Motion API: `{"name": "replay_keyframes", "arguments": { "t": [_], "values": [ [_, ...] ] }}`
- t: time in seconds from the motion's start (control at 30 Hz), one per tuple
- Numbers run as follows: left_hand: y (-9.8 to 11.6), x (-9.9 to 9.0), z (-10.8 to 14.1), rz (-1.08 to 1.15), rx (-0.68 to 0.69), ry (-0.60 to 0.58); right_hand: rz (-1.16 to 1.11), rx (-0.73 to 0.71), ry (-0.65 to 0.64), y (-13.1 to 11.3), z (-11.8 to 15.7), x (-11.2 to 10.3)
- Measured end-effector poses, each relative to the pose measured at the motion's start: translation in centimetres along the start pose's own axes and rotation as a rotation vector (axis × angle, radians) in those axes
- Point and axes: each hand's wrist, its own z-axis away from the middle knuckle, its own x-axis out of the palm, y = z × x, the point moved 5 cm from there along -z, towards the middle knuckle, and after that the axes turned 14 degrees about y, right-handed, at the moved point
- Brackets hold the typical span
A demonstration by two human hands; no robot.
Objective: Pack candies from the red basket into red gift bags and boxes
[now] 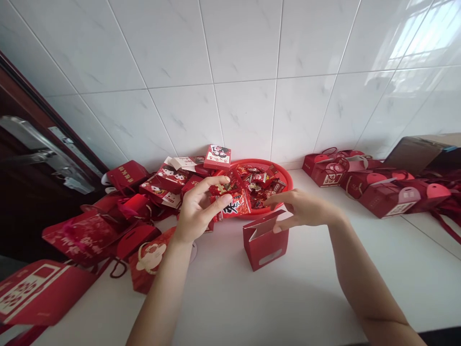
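My left hand [198, 206] pinches a red snack packet [237, 204] with a large black character on it, thumb in front and fingers above. A small red gift box [268, 242] with an open top and a pale window low on its front stands upright on the white table. At its upper right edge is my right hand [297, 211], closed on the rim with the thumb at the front; its other fingers are partly hidden. Just behind both hands sits a red plastic basket [289, 180] holding several wrapped candies [261, 178].
Many red gift boxes [82, 235] are piled at the left, some with rope handles. More handled boxes [387, 194] stand in rows at the right, near a brown carton [414, 154]. A tiled wall [245, 105] closes the back; a dark door [32, 168] is at the left.
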Motion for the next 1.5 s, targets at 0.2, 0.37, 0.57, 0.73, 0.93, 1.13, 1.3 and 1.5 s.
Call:
{"name": "replay_keyframes", "arguments": {
  "t": [0.2, 0.37, 0.57, 0.73, 0.93, 1.13, 1.3, 1.5],
  "values": [
    [0.4, 0.7, 0.4, -0.022, 0.057, 0.017, -0.099, -0.036, 0.087, 0.0, -0.8, 0.7],
    [0.6, 2.5, 1.5, -0.070, 0.261, -0.045, -0.154, -0.003, 0.172, 0.0, -1.7, 1.6],
    [-0.3, 4.7, 2.8, -0.222, 0.491, -0.266, -0.186, 0.016, 0.183, 0.9, -1.9, 1.8],
    [-0.9, 4.8, 2.7, -0.255, 0.408, -0.408, -0.231, 0.021, 0.140, 1.1, -1.8, 1.8],
    [-1.0, 5.1, 2.8, -0.295, 0.454, -0.413, -0.249, 0.038, 0.135, 1.0, -2.0, 1.8],
    [-1.9, 5.3, 2.5, -0.311, 0.585, -0.256, -0.303, 0.032, 0.130, 1.1, -2.0, 1.9],
    [-2.0, 5.1, 2.1, -0.241, 0.532, -0.321, -0.331, 0.046, 0.105, 1.2, -2.0, 2.0],
    [-1.9, 4.5, 2.1, -0.254, 0.501, -0.347, -0.368, 0.073, 0.119, 1.6, -2.0, 2.0]
  ]
}}
